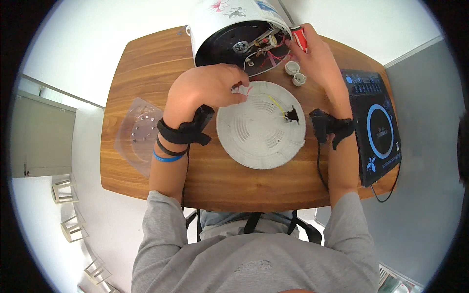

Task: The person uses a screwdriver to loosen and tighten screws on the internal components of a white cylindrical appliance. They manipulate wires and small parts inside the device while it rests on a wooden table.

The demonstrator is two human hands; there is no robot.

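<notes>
Head view: one rice cooker [215,46] tipped over at the far edge of the table [254,193], left hand [207,88] pinching thin wiring [249,91], right hand [320,58] curled round one red object [299,39], two white caps [292,68] nearby.

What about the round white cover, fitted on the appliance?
No, the round white cover lies on the table in front of the open-bottomed appliance.

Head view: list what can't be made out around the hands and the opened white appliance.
All in the head view:
- White appliance: far end cut off by the top edge.
- Red object: partly covered by the right hand.
- Left hand: its back hides some fingers; its grip on the thin wires is too small to tell.
- Small pieces on clear plastic: too small to identify.
</notes>
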